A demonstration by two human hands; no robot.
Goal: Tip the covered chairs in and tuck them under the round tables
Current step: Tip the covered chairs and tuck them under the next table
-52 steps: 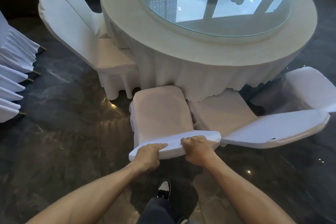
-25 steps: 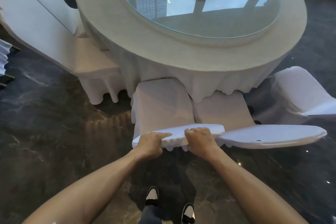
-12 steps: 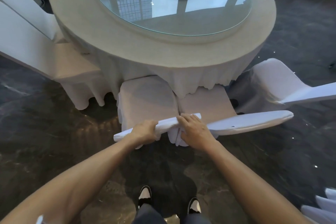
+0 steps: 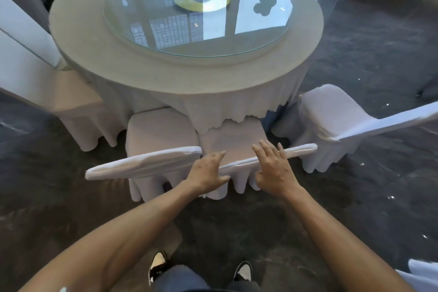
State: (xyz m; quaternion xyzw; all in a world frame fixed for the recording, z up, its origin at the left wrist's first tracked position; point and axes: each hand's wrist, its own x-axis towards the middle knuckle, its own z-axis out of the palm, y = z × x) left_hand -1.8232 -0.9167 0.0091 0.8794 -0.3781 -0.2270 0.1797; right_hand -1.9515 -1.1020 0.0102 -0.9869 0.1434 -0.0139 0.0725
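1. Two shoes [image 4: 242,271] stand on the dark floor [image 4: 355,197].
2. The left hand [image 4: 208,174] and right hand [image 4: 275,168], fingers spread and gripping nothing, rest on the middle chair's backrest [image 4: 301,149].
3. The left chair [image 4: 161,133] leans beside it, both seats touching the tablecloth.
4. The round table [image 4: 94,54] carries a glass turntable [image 4: 196,9].

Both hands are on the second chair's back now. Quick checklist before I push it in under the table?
1. Left hand on the chair back: ok, fingers spread, no closed grip.
2. Right hand on it: ok, also open.
3. Seat started under the tablecloth: ok.
4. Neighbouring tucked chair alongside: touching or apart, cannot tell.
5. Chair on the right clear of the path: ok.
6. Chair legs free: cannot tell, covered.
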